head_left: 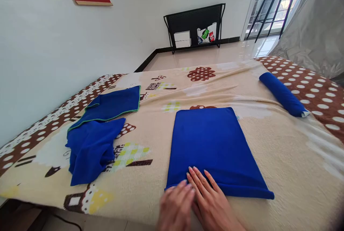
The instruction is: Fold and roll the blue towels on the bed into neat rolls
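Note:
A blue towel (206,145) lies flat on the blanket in front of me, its near edge turned up into a narrow roll. My right hand (209,198) rests on this near edge with its fingers stretched out flat. Close beside it, my left hand (176,204) is at the towel's near left part, its fingers bent and blurred by motion. Whether the left fingers grip the rolled edge I cannot make out. To the right lies a tightly rolled blue towel (282,93). Two loose blue cloths are on the left, one green-edged cloth (115,103) and one crumpled cloth (92,150).
A cream patterned blanket (150,191) with brown dotted borders covers the surface. Beyond its far edge stand a black rack (195,17) with boxes and a dark stool (279,5). Plastic sheeting (317,26) drapes something at the right. A white wall runs along the left.

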The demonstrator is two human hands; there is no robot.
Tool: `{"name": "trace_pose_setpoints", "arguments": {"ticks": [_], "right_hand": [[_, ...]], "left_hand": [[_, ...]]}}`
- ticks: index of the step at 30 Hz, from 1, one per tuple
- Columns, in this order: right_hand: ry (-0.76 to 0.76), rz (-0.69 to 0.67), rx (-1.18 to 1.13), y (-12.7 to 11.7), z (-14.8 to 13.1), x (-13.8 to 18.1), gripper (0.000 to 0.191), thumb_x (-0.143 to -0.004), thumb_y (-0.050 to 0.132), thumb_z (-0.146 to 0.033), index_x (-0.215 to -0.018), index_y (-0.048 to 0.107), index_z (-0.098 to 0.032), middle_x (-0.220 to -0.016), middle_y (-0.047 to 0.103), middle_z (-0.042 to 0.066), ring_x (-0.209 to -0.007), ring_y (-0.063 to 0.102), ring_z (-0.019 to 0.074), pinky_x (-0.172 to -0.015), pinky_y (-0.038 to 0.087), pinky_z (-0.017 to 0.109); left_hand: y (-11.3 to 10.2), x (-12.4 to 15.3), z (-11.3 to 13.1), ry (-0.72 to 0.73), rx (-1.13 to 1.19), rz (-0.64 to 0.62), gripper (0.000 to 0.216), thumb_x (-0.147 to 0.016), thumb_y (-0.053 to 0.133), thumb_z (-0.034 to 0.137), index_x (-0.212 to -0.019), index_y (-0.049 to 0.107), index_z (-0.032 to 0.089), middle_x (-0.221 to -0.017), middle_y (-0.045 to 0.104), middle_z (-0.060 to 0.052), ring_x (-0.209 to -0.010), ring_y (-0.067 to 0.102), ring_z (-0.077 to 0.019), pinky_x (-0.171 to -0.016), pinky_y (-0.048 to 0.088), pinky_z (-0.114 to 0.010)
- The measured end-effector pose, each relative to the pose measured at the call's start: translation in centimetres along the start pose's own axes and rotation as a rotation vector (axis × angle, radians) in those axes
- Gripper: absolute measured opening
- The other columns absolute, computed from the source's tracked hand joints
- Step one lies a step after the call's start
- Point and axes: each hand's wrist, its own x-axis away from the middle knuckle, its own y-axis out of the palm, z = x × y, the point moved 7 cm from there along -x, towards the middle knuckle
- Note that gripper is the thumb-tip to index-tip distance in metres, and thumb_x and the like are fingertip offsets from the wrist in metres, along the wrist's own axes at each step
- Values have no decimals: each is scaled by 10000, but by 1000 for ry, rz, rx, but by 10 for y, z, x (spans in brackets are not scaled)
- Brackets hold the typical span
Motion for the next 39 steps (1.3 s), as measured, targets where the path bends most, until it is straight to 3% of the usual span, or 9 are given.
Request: {"name": "trace_pose_setpoints", "arguments": {"ticks": [3,6,9,13,18,24,29,34,39], "right_hand": [[-38,28,-11,-1,-1,0,569,-876,461,-222,-1438,498,-139,-1487,495,63,-1427,377,206,-1236,142,408],[-35,-35,2,-5,13,9,588,-870,482,-255,-1438,491,-102,-1509,465,82,-1443,358,208,-1234,157,388],[76,-94,82,-19,48,35,616,-918,520,-338,-1479,435,-99,-1548,406,84,-1459,336,201,-1242,143,368],[141,-135,126,-40,94,84,664,-944,508,-435,-1513,387,-115,-1539,421,78,-1444,369,201,-1249,136,363],[59,-158,110,-57,119,132,654,-941,523,-393,-1496,396,-71,-1507,465,97,-1401,437,200,-1228,210,335],[89,-127,97,-62,132,141,548,-931,556,-380,-1429,504,-155,-1497,483,47,-1410,421,234,-1155,314,374],[221,-34,20,-60,147,140,354,-907,617,-370,-1249,644,-282,-1411,566,5,-1319,503,242,-1025,415,391],[364,75,-62,-57,159,157,281,-913,625,-360,-1176,690,-286,-1250,611,55,-1148,583,210,-968,459,374],[382,106,-70,-54,161,162,257,-939,602,-354,-1168,706,-303,-1147,620,57,-1062,598,200,-947,469,376]], "left_hand": [[29,-10,21,115,12,-210,538,-1008,335,229,-1527,327,86,-1349,650,-92,-1389,472,-197,-1096,411,-341],[45,-6,9,63,-93,-375,644,-1034,273,459,-1551,274,74,-1516,493,-107,-1460,373,-223,-1124,387,-370],[41,6,-7,64,-160,-472,652,-1017,334,510,-1552,305,138,-1577,406,-75,-1486,323,-223,-1193,299,-382],[27,13,-27,41,-151,-536,592,-1009,441,391,-1552,310,197,-1581,401,-44,-1471,355,-186,-1230,251,-361],[13,11,-50,36,9,-500,577,-958,472,192,-1520,345,162,-1494,520,-75,-1409,456,-165,-1149,406,-315],[5,14,-60,70,109,-392,329,-874,512,63,-1169,575,194,-1421,592,-117,-1368,514,-218,-1109,457,-389],[-1,24,-68,-69,25,-297,331,-875,562,90,-1175,607,222,-1426,584,-104,-1367,504,-257,-1063,478,-427],[-2,35,-78,-176,64,-210,318,-909,569,116,-1184,627,265,-1376,603,-65,-1309,535,-222,-1044,496,-395],[-3,38,-76,-204,11,-168,248,-944,544,165,-1143,652,264,-1328,635,-57,-1275,558,-222,-1036,485,-402]]}}
